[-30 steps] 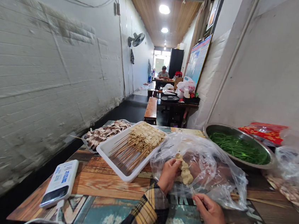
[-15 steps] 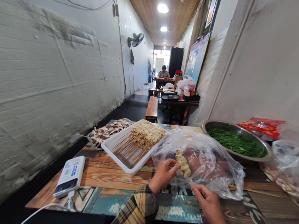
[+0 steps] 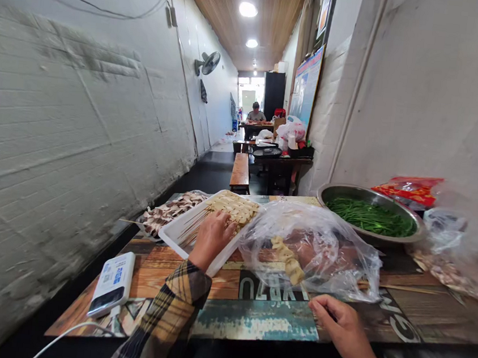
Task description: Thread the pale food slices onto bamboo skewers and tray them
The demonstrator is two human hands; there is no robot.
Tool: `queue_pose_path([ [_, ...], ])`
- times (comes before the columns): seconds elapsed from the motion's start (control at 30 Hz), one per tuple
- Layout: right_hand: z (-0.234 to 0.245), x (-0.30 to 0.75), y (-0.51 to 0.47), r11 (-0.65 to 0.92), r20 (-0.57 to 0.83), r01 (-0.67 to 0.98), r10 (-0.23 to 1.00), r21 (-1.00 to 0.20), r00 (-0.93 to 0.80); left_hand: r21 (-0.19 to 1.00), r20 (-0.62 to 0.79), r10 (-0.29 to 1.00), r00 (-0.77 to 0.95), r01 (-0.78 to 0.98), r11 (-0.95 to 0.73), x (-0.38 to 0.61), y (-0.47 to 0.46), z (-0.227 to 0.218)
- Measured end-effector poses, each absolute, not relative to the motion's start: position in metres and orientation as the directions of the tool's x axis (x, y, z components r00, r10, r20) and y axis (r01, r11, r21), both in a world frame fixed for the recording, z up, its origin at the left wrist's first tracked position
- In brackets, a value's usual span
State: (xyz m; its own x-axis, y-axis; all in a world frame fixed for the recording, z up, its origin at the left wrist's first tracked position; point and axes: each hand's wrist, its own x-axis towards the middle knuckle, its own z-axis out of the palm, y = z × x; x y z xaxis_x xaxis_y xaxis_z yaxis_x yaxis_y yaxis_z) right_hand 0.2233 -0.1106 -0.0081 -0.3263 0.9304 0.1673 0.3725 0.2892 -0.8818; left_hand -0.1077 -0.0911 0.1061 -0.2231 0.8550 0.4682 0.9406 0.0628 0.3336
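My right hand (image 3: 338,321) pinches the bare lower end of a skewer, at the table's front. Pale, folded pieces of food, like tofu skin, are threaded on this skewer (image 3: 288,260), which points away to the left over a clear plastic bag (image 3: 258,235). Inside the bag lies something reddish brown, blurred by the film. Over the white tray (image 3: 175,246) is my left hand (image 3: 213,238), its fingers loosely spread and touching the rows of similar skewers (image 3: 236,206). The fingertips are partly hidden among them.
Behind the tray's left side lies a pile of sliced mushrooms (image 3: 171,210). A metal basin (image 3: 404,236) of green chives stands back right, beside plastic bags (image 3: 447,229). A white power bank (image 3: 111,285) with a cable lies front left. Another person (image 3: 256,112) sits far back.
My left hand has left the held skewer and moved left onto the skewers in the tray. My right hand still holds its skewer. The view has shifted slightly.
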Motion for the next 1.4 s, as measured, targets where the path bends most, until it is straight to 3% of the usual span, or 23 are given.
queue_pose_path([
  [0.1,0.007,0.211,-0.105,0.26,0.15,0.322,0.932,-0.91,-0.329,0.07,0.371,0.912,-0.177,0.984,0.163,-0.112,-0.083,0.103],
  [0.23,0.027,0.187,-0.095,0.238,0.183,0.177,0.942,-0.955,-0.282,-0.04,0.209,0.957,-0.201,0.976,0.213,-0.113,-0.072,0.096],
  [0.57,0.044,0.148,-0.069,0.226,0.216,0.006,0.94,-0.974,-0.266,0.021,0.151,0.965,-0.213,0.977,0.212,-0.126,-0.059,0.082],
  [0.87,0.058,0.1,-0.062,-0.064,-0.001,-0.217,0.96,-0.974,-0.279,0.115,0.155,0.952,-0.262,0.962,0.246,-0.124,-0.06,0.087],
  [1.23,0.057,0.087,-0.057,-0.084,-0.031,-0.183,0.96,-0.98,-0.279,0.224,0.213,0.939,-0.272,0.949,0.224,-0.144,-0.052,0.088],
  [1.4,0.06,0.067,-0.054,-0.185,-0.104,-0.219,0.936,-0.958,-0.337,0.256,0.216,0.939,-0.268,0.943,0.21,-0.15,-0.048,0.087],
])
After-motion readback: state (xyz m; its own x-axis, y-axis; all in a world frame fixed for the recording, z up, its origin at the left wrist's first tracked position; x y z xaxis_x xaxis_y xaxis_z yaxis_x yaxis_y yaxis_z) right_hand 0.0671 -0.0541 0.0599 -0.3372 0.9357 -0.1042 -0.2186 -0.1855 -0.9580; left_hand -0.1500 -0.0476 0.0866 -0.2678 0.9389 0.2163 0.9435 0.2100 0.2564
